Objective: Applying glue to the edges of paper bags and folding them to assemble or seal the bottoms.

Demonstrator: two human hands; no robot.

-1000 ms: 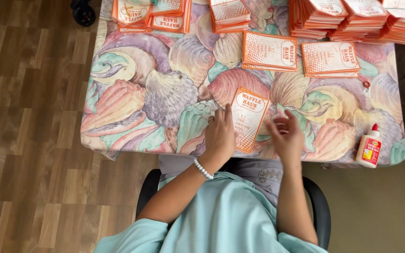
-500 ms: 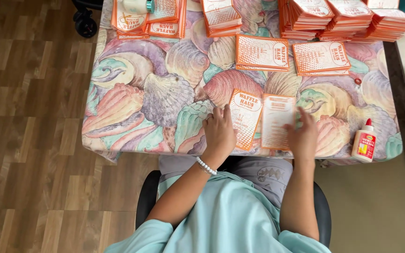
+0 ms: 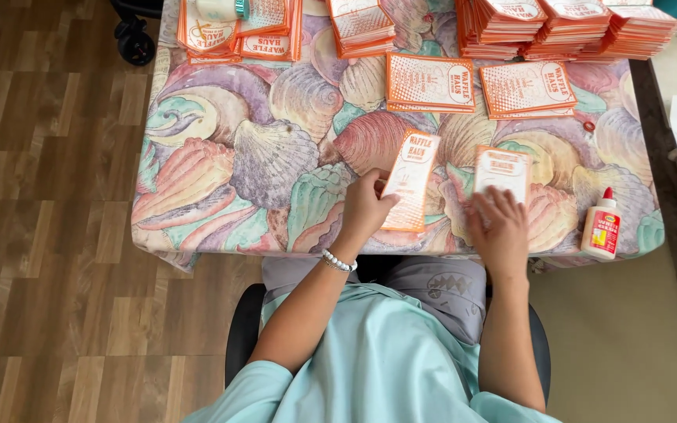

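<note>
- Grip, left hand (image 3: 366,210): fingers closed on the lower edge of an orange-and-cream paper sleeve (image 3: 410,180), which is lifted slightly and tilted, its top leaning toward 1 o'clock.
- Grip, right hand (image 3: 499,227): flat and spread, palm down, pressing the lower part of a second cream sleeve (image 3: 501,171) onto the table; nothing is pinched, it only bears down.
- Position: both sleeves lie at the near middle of the shell-patterned tablecloth (image 3: 260,149), the held one at 9 o'clock of the pressed one, close but apart.
- Surroundings: two flat orange packets (image 3: 431,82) lie at 12 o'clock of the hands; tall orange stacks (image 3: 566,23) stand along the far edge; a white glue bottle (image 3: 602,225) with a red cap stands upright at 3 o'clock of the right hand, well clear.
- Judgement on doing the step well: the pressing hand should bear evenly across the whole flap, so that no corner lifts; whether glue lies beneath cannot be told.
- Judgement: the held sleeve is thin and will crease if pinched hard; light hold at the edge is advisable.
- Risk: the bottle stands near the table's near edge, where an elbow sweep could topple it.
</note>
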